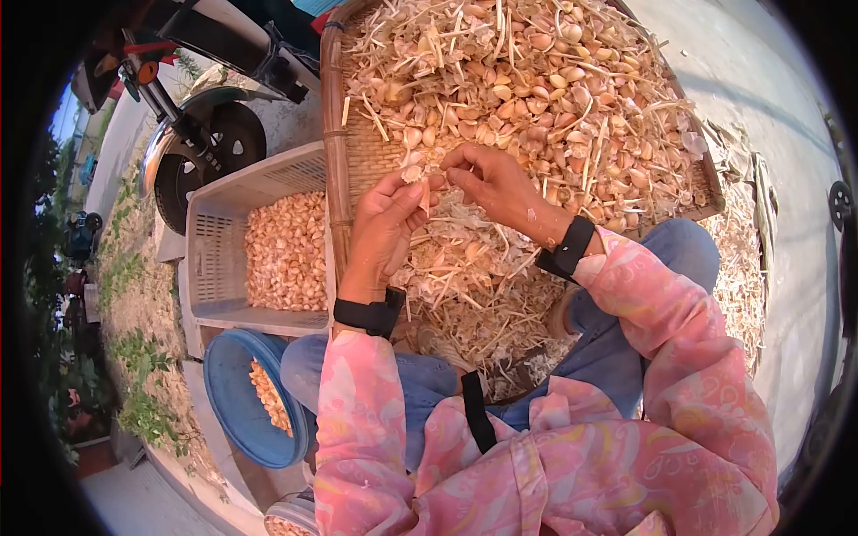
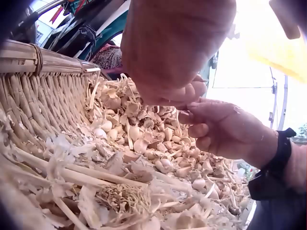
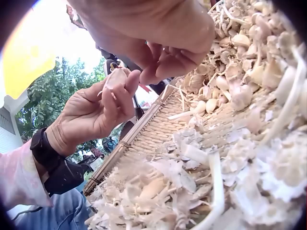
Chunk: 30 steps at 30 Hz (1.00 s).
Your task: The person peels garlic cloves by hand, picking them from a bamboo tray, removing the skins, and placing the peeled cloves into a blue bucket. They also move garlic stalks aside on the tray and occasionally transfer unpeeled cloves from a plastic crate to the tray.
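My left hand holds a pinkish-white garlic clove between thumb and fingers, over the near left part of a woven tray. Right beside it, my right hand has its fingers curled, with the fingertips close against those of the left hand. No object shows between the right fingers. Below and beyond both hands lies a heap of loose garlic cloves, mixed with dry stalks and papery skins. The left wrist view shows the two hands meeting above this heap, the left palm hiding the clove.
Left of the tray stands a pale plastic crate with many garlic cloves, and nearer a blue tub with some more. Skins and stalks pile up between the person's legs. A wheeled vehicle is parked at the upper left.
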Motion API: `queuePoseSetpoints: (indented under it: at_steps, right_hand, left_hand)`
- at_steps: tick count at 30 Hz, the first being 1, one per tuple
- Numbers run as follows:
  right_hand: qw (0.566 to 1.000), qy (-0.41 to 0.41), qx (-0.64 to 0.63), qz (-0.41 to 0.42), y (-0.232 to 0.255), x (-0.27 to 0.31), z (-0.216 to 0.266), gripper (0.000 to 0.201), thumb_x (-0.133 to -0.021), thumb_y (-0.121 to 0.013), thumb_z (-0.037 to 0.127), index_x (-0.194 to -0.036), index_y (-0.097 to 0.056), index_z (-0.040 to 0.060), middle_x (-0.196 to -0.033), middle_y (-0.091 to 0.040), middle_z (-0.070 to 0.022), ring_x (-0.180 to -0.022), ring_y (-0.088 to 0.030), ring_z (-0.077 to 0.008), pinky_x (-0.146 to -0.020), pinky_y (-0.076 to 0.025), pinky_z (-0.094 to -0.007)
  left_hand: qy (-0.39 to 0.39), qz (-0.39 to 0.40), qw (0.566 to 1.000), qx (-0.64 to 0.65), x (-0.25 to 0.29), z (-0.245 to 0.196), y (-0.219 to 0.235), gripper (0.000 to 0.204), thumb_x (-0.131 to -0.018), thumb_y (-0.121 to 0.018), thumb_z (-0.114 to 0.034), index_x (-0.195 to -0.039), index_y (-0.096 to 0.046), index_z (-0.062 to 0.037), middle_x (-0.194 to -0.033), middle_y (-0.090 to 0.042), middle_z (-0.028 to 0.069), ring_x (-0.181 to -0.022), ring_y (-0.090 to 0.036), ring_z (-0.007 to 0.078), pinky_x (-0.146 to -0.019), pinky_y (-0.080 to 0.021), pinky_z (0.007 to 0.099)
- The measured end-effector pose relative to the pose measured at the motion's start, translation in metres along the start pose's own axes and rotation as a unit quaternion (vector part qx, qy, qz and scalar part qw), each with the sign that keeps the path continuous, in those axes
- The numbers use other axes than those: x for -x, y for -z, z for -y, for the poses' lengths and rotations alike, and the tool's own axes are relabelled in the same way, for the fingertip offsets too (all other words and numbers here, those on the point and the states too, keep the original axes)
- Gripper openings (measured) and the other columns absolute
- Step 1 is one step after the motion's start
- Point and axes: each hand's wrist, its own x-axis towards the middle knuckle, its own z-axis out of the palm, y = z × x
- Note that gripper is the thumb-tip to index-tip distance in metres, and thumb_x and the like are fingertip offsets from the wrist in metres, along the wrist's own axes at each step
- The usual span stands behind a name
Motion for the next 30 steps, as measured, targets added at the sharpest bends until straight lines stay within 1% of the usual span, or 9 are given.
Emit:
queuePoseSetpoints:
  at_steps: [6, 9, 12, 14, 17, 20, 23, 26, 30]
  right_hand:
    - [0.964, 0.099, 0.246, -0.029, 0.007, -0.023, -0.040, 0.016, -0.081, -0.054, 0.011, -0.094, -0.060, 0.0047, -0.086, -0.061, -0.0148, -0.080, -0.060, -0.0314, -0.068, -0.047, -0.0396]
    - [0.934, 0.132, 0.331, 0.012, 0.000, -0.029, -0.048, 0.019, -0.079, -0.056, 0.010, -0.097, -0.060, 0.0053, -0.087, -0.059, -0.0142, -0.081, -0.059, -0.0313, -0.070, -0.047, -0.0402]
    - [0.892, 0.161, 0.418, 0.059, -0.008, -0.031, -0.049, 0.017, -0.078, -0.055, 0.011, -0.094, -0.062, 0.0064, -0.090, -0.059, -0.0133, -0.085, -0.059, -0.0331, -0.071, -0.048, -0.0422]
    - [0.860, 0.177, 0.468, 0.099, -0.009, -0.034, -0.051, 0.018, -0.077, -0.056, 0.011, -0.094, -0.062, 0.0061, -0.088, -0.059, -0.0127, -0.084, -0.060, -0.0333, -0.070, -0.048, -0.0422]
    - [0.866, 0.147, 0.467, 0.100, -0.013, -0.037, -0.055, 0.016, -0.077, -0.057, 0.009, -0.091, -0.062, 0.0049, -0.084, -0.061, -0.0129, -0.082, -0.060, -0.0339, -0.069, -0.048, -0.0416]
    - [0.944, 0.138, 0.290, 0.077, -0.013, -0.032, -0.044, 0.015, -0.077, -0.058, 0.009, -0.091, -0.063, 0.0030, -0.080, -0.063, -0.0143, -0.075, -0.061, -0.0329, -0.066, -0.048, -0.0387]
    - [0.980, 0.066, 0.169, 0.088, -0.014, -0.019, -0.012, 0.016, -0.081, -0.059, 0.012, -0.091, -0.063, 0.0002, -0.079, -0.065, -0.0131, -0.067, -0.063, -0.0249, -0.061, -0.048, -0.0332]
    - [0.994, 0.045, -0.031, 0.093, -0.019, -0.009, -0.004, 0.015, -0.086, -0.060, 0.015, -0.089, -0.062, -0.0001, -0.075, -0.062, -0.0029, -0.065, -0.055, -0.0096, -0.061, -0.046, -0.0223]
    - [0.990, -0.009, -0.111, 0.091, -0.001, 0.006, 0.021, 0.016, -0.087, -0.059, 0.016, -0.089, -0.061, 0.0007, -0.077, -0.062, -0.0025, -0.065, -0.055, -0.0083, -0.061, -0.045, -0.0225]
  left_hand:
    - [-0.001, -0.023, 0.995, 0.096, 0.027, -0.010, 0.015, 0.029, -0.092, -0.050, -0.016, -0.115, -0.051, 0.0020, -0.087, -0.062, 0.0077, -0.066, -0.056, 0.0071, -0.055, -0.046, 0.0145]
    - [0.051, -0.153, 0.975, -0.154, 0.037, -0.042, 0.039, 0.027, -0.092, -0.050, -0.020, -0.112, -0.055, -0.0010, -0.072, -0.057, 0.0016, -0.059, -0.049, 0.0044, -0.048, -0.037, 0.0135]
    - [0.036, -0.139, 0.900, -0.411, 0.034, -0.041, 0.052, 0.025, -0.091, -0.052, -0.019, -0.109, -0.058, -0.0038, -0.066, -0.054, -0.0007, -0.056, -0.046, 0.0027, -0.045, -0.031, 0.0134]
    - [0.041, -0.151, 0.935, -0.318, 0.035, -0.037, 0.044, 0.025, -0.090, -0.054, -0.019, -0.110, -0.057, -0.0035, -0.069, -0.055, -0.0006, -0.056, -0.046, 0.0032, -0.047, -0.034, 0.0141]
    - [0.058, -0.170, 0.963, -0.200, 0.031, -0.016, 0.019, 0.024, -0.090, -0.055, -0.019, -0.108, -0.057, -0.0034, -0.072, -0.057, -0.0005, -0.058, -0.048, 0.0037, -0.050, -0.038, 0.0151]
    - [0.063, -0.175, 0.973, -0.135, 0.017, 0.013, 0.000, 0.022, -0.090, -0.055, -0.020, -0.105, -0.057, -0.0034, -0.076, -0.057, -0.0003, -0.061, -0.050, 0.0041, -0.053, -0.041, 0.0155]
    - [0.007, -0.141, 0.982, -0.125, 0.006, 0.028, -0.006, 0.022, -0.091, -0.054, -0.021, -0.104, -0.056, -0.0024, -0.079, -0.058, 0.0009, -0.064, -0.050, 0.0043, -0.054, -0.041, 0.0153]
    - [-0.073, -0.117, 0.986, -0.094, 0.013, 0.025, -0.009, 0.025, -0.092, -0.053, -0.021, -0.104, -0.054, 0.0006, -0.080, -0.057, 0.0030, -0.063, -0.048, 0.0049, -0.052, -0.039, 0.0151]
    - [-0.053, -0.064, 0.987, 0.139, 0.066, -0.008, -0.025, 0.026, -0.092, -0.052, -0.021, -0.100, -0.052, 0.0041, -0.075, -0.053, 0.0051, -0.060, -0.044, 0.0056, -0.049, -0.034, 0.0151]
